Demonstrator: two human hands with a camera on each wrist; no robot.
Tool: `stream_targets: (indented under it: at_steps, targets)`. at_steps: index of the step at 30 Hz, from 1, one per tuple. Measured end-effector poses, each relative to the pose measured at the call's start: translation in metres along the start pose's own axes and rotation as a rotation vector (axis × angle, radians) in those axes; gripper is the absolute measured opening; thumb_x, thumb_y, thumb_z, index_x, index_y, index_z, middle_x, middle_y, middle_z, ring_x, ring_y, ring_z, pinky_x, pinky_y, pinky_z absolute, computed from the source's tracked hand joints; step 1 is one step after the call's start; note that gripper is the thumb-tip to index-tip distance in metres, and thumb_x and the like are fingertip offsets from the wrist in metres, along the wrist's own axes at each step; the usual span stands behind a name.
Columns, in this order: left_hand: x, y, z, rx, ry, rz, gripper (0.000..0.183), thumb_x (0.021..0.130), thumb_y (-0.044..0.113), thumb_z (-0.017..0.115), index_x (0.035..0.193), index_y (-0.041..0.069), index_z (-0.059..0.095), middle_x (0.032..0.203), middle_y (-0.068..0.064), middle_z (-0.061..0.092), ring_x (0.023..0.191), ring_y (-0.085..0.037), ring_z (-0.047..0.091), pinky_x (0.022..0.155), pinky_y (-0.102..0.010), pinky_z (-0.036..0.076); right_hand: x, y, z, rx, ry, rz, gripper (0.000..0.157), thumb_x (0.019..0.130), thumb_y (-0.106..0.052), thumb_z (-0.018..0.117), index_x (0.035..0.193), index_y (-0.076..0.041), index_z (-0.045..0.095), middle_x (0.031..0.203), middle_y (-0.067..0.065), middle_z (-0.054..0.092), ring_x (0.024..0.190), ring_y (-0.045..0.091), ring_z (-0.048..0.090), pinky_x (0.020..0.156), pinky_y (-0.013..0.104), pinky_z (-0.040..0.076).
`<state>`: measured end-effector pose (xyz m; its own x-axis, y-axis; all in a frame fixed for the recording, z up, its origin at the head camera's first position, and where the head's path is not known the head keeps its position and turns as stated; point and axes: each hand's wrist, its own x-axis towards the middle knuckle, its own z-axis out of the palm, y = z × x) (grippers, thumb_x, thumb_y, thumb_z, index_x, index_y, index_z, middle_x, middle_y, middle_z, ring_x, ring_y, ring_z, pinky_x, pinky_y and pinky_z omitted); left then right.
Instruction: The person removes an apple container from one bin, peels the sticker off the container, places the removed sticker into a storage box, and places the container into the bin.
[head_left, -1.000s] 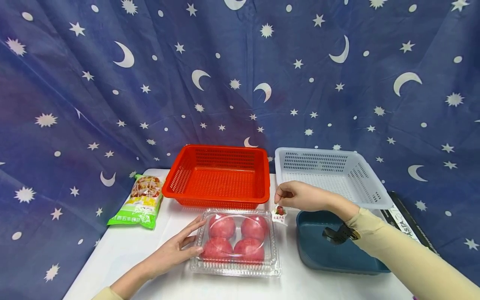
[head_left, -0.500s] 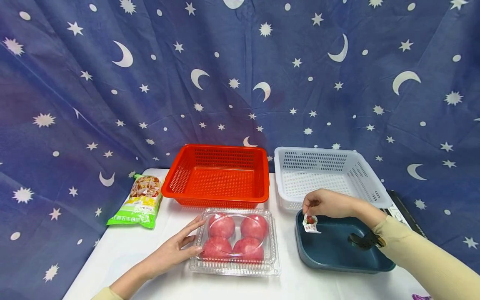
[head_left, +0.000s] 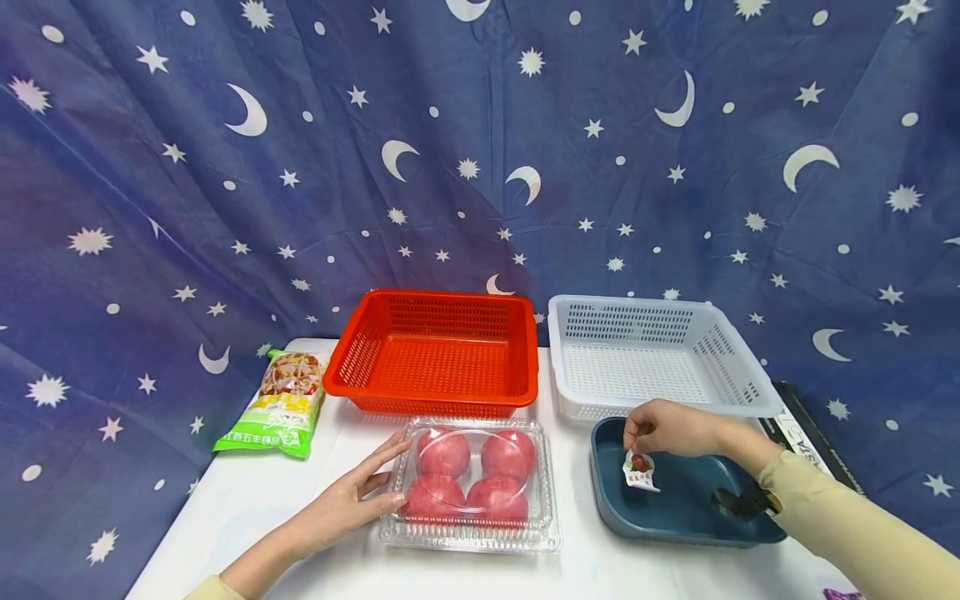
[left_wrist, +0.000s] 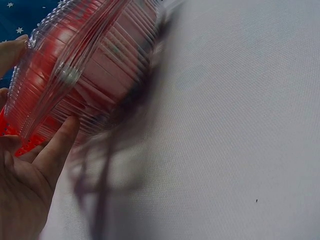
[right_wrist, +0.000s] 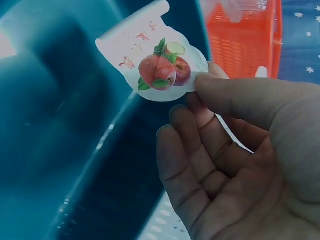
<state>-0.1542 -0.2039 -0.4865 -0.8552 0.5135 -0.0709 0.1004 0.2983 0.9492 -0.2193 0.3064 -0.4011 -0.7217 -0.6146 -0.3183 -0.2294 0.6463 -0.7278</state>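
Observation:
A clear plastic clamshell box (head_left: pixel 557 525) with several red round fruits (head_left: pixel 444 454) inside sits on the white table. My left hand (head_left: pixel 341 507) rests against its left side, fingers fairly straight; the left wrist view shows the thumb (left_wrist: pixel 59 145) touching the ribbed wall. Between thumb and index finger, my right hand (head_left: pixel 675 427) pinches a small white paper label (right_wrist: pixel 162 62) by its edge. Red apples and green leaves are printed on it, and its far end curls over. The label hangs over the left part of a dark blue basin (head_left: pixel 686 533).
Behind the box stands a red basket (head_left: pixel 442 400), with a white basket (head_left: pixel 573 400) to its right. A green food bag (head_left: pixel 281 404) lies at the left. A black box (head_left: pixel 821 442) is at the right edge, and a purple scrap (head_left: pixel 842 594) shows at bottom right.
Carrying the label, my right hand has moved rightward from beside the clamshell box to above the blue basin, then slightly further right and nearer. My left hand has stayed in place.

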Motion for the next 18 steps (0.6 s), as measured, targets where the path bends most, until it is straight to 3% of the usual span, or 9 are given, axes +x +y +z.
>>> stream_targets:
  at_steps: [12,18]
  targets:
    - [-0.001,-0.003,0.000,-0.009,-0.001,0.006,0.071,0.100,0.022,0.069,0.161,0.030,0.033,0.172,-0.004,0.007,0.144,-0.040,0.038,0.109,-0.019,0.036,-0.001,0.020,0.014,-0.063,0.001,0.070,0.009,0.097,-0.001,0.063,0.093,-0.007,0.069,0.080,0.004,0.066,0.064,0.012,0.049,0.055,0.024,0.038]
    - [-0.001,-0.002,0.001,-0.009,-0.001,0.001,0.071,0.100,0.022,0.069,0.161,0.030,0.033,0.172,-0.004,0.007,0.144,-0.040,0.038,0.108,-0.019,0.036,0.001,0.028,0.020,-0.082,0.009,0.094,0.009,0.096,0.000,0.064,0.091,-0.007,0.068,0.081,0.002,0.063,0.066,0.013,0.050,0.056,0.025,0.038]
